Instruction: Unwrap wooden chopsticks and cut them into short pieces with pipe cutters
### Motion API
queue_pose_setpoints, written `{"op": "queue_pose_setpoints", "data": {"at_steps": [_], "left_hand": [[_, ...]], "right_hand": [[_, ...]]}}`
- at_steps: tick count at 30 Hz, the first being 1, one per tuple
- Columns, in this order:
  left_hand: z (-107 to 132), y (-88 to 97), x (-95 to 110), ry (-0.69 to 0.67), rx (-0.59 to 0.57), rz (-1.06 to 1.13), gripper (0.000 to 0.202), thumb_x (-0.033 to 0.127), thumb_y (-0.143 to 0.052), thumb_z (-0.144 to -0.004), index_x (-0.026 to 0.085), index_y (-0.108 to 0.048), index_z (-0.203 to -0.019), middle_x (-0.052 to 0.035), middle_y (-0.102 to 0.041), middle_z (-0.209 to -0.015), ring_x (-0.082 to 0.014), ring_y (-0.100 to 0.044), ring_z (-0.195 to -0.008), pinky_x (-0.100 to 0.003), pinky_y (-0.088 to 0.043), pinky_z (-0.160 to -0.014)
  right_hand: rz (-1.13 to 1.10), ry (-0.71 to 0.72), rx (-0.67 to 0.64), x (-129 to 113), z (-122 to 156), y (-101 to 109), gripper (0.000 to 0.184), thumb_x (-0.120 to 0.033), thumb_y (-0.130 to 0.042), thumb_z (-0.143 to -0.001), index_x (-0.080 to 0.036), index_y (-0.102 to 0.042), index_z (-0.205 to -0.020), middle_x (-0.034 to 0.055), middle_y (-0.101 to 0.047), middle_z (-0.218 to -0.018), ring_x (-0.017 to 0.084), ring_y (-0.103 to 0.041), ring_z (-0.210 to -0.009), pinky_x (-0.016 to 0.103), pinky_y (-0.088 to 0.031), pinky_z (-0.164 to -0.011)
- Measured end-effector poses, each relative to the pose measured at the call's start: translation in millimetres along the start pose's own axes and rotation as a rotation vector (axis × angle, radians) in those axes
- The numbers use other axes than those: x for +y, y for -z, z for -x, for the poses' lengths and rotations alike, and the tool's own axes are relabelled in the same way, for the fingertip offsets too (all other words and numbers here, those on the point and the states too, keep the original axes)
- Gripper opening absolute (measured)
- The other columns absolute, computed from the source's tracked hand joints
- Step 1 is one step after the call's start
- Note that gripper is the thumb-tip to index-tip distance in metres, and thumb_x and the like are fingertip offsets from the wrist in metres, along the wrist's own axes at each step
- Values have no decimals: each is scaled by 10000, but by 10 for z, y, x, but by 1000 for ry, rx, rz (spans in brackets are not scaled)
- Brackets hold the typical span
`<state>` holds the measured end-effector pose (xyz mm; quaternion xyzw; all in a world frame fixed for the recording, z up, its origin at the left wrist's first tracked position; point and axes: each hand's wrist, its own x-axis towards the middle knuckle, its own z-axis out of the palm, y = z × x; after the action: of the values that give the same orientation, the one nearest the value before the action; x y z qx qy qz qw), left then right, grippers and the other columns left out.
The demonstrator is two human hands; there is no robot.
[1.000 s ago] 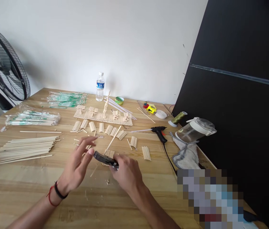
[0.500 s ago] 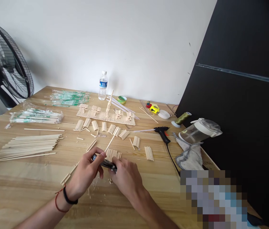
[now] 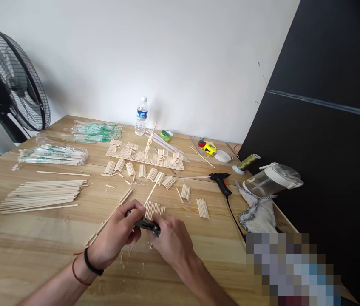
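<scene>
My left hand (image 3: 124, 227) is closed, thumb and fingers pinched around a thin wooden stick (image 3: 150, 193) that points away from me. Between my hands lies a dark metal tool (image 3: 148, 224), pliers-like in shape; its far parts are covered by fingers. My right hand (image 3: 171, 236) is wrapped around the tool's right end. Just beyond my fingers rests a panel of short sticks (image 3: 154, 208). Several more small stick panels (image 3: 152, 174) form a curved row. Behind them stands a stick-built model (image 3: 140, 156) with a tall thin piece rising from its base.
Loose sticks (image 3: 42, 195) and bagged sticks (image 3: 54, 155) lie left. A glue gun (image 3: 220, 183), thread spool (image 3: 246, 163), clear lidded container (image 3: 270, 178) and cloth (image 3: 258, 212) are right. A water bottle (image 3: 141, 117) stands at the back; a fan (image 3: 14, 80) is far left.
The whole view has shifted slightly, so things appear a little farther right. Both hands keep their hold on the stick and tool, with little visible movement.
</scene>
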<state>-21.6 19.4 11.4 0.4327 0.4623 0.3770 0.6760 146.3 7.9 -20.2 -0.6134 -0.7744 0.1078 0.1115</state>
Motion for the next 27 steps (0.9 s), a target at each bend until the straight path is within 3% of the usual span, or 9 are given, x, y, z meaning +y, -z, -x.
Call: {"op": "queue_pose_setpoints", "data": {"at_steps": [13,22,27], "left_hand": [[23,-21,-2,14,-6,63,421,563,-680,-843,210,-471,-747,101,-346,-553,-52,-305,-445,-185,-188,-430],[24,-45,-2,-12,29,-26,496,672,-649,-837,212,-476,-773,89,-374,-592,-67,-336,-495,-176,-241,-458],[29,-2,7,-106,-16,-212,485,683,-585,-901,201,-557,-853,59,-490,-549,-93,-383,-500,-203,-305,-481]], "right_hand": [[6,26,36,27,-22,-20,35,-205,-738,-849,-218,-715,-827,37,-784,-820,211,-720,-731,297,-333,-621],[-12,53,83,49,-35,-64,50,-182,-753,-820,-216,-717,-822,37,-781,-804,219,-722,-740,297,-343,-632],[-71,106,186,81,-32,-73,71,-172,-755,-806,-213,-698,-795,22,-756,-761,198,-694,-709,279,-338,-628]]}}
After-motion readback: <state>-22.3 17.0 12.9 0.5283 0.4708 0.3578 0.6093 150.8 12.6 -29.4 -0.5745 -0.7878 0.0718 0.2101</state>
